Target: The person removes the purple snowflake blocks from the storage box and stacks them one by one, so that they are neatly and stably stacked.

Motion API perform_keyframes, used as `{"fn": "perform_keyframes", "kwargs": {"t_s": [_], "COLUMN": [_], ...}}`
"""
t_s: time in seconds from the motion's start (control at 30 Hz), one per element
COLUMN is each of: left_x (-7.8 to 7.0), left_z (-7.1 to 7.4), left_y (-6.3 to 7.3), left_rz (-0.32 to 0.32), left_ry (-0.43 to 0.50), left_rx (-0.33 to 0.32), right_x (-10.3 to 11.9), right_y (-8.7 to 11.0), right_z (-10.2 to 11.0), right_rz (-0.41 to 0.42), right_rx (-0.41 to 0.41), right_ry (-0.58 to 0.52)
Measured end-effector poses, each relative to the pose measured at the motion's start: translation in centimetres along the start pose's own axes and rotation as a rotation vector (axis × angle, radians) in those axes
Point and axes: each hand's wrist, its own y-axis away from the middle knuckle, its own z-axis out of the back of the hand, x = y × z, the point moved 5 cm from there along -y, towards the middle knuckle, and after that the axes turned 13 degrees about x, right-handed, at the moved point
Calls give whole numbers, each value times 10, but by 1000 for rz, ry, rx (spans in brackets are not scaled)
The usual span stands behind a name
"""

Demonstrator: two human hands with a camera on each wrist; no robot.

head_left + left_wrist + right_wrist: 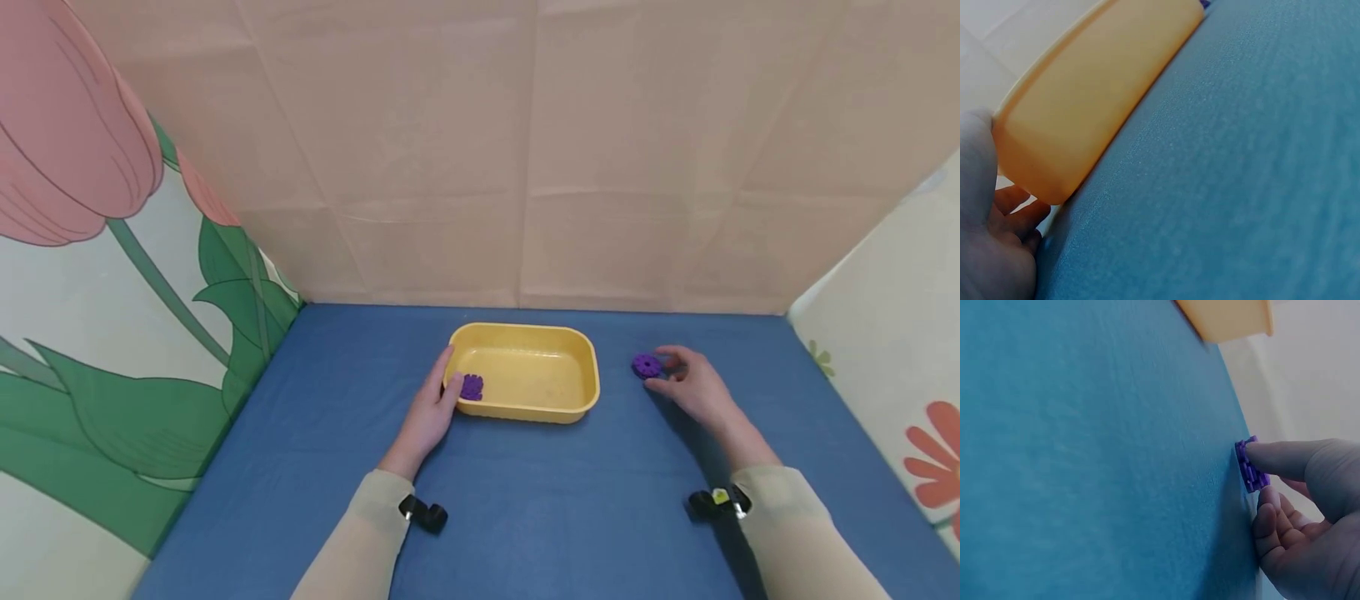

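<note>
My left hand grips the left end of a yellow plastic tray, its thumb over the rim and its fingers outside. In the left wrist view those fingers lie against the tray's end wall. Inside the tray, beside the thumb, lies a purple notched disc. To the right of the tray, my right hand pinches a second purple notched disc by its edge, at the tabletop. The right wrist view shows a digit overlapping this disc, with the other fingers curled close below it.
A blue cloth covers the table. Behind it hangs a beige sheet. A wall panel with tulips stands on the left, and a white panel with a red flower on the right. Each wrist carries a small black camera.
</note>
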Motion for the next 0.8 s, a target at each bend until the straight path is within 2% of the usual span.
{"fn": "perform_keyframes", "kwargs": {"t_s": [0.17, 0.3, 0.57, 0.8], "left_x": [-1, 1, 2, 0], "left_z": [0, -1, -1, -1], "left_y": [0, 0, 1, 0], "left_rz": [-17, -15, 2, -1], "left_ry": [0, -5, -9, 2], "left_rx": [5, -1, -4, 1], "right_x": [5, 22, 84, 137], "right_y": [13, 20, 25, 15], "right_z": [1, 0, -15, -38], "right_rz": [19, 48, 140, 284], "right_rx": [-38, -66, -55, 5], "right_ry": [-12, 5, 8, -42]}}
